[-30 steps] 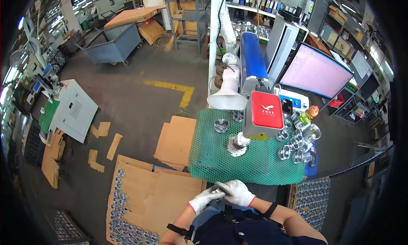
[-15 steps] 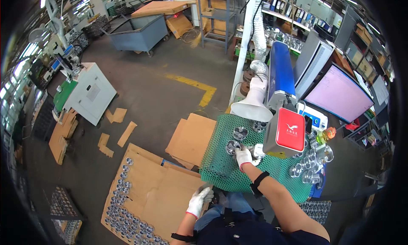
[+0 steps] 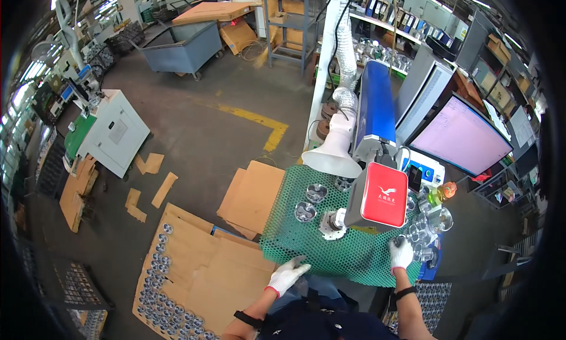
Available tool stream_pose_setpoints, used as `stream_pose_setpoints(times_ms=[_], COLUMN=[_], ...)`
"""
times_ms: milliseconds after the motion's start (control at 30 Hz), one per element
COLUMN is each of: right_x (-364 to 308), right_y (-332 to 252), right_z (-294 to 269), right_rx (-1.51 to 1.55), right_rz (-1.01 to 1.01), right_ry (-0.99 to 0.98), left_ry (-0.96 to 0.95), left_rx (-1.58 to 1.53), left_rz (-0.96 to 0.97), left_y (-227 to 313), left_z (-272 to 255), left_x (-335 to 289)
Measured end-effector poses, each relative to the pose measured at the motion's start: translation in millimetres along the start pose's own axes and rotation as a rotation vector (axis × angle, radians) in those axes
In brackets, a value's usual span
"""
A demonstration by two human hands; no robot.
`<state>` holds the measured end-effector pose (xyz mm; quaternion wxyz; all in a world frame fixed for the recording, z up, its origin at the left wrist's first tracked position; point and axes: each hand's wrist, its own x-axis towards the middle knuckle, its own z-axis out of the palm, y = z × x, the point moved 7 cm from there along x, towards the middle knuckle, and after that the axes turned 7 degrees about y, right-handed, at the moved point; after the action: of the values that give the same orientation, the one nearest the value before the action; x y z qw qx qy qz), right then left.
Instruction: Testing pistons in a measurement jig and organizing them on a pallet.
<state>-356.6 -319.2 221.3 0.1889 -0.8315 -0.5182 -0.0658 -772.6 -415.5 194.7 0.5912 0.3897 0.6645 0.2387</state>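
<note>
My left hand [image 3: 288, 276], in a white glove, is held at the near edge of the green perforated mat [image 3: 330, 260]. Its fingers are stretched out and hold nothing. At the mat's right side, my gloved right hand [image 3: 401, 254] is curled over a small dark object [image 3: 400, 241], too covered to name. Clear, shiny round pieces [image 3: 421, 231] are clustered just beyond it. Two round metal parts [image 3: 305, 211] sit on the mat's left, with another partly hidden behind them. A round pale fixture [image 3: 333, 225] carrying a metal piece stands beside the red-topped box-shaped machine head [image 3: 384, 194].
A white funnel-shaped hood [image 3: 334, 153] and a blue machine body [image 3: 375, 107] rise behind the mat. A monitor [image 3: 463, 132] stands to the right. At lower left, cardboard [image 3: 221, 281] bears rows of many metal parts. A grey cart [image 3: 181, 50] stands far off.
My right hand has left the round metal parts and moved right to the mat's other side. My left hand has risen slightly toward the mat's edge, its fingers stretched out. The view has shifted.
</note>
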Motion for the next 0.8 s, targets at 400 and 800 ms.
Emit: stream_pose_setpoints(times_ms=[400, 800], right_x=[-65.2, -197.8], right_y=[-18.5, -282.9], right_z=[57.5, -74.3], right_rx=[0.853, 1.560], right_rz=[0.366, 0.857], right_ry=[-0.567, -1.589], left_ry=[0.156, 0.131], left_rx=[-0.046, -0.867], left_rz=[-0.026, 0.422], left_y=[-32.6, 50.0], left_z=[-40.7, -30.8], left_x=[-55.3, -82.4])
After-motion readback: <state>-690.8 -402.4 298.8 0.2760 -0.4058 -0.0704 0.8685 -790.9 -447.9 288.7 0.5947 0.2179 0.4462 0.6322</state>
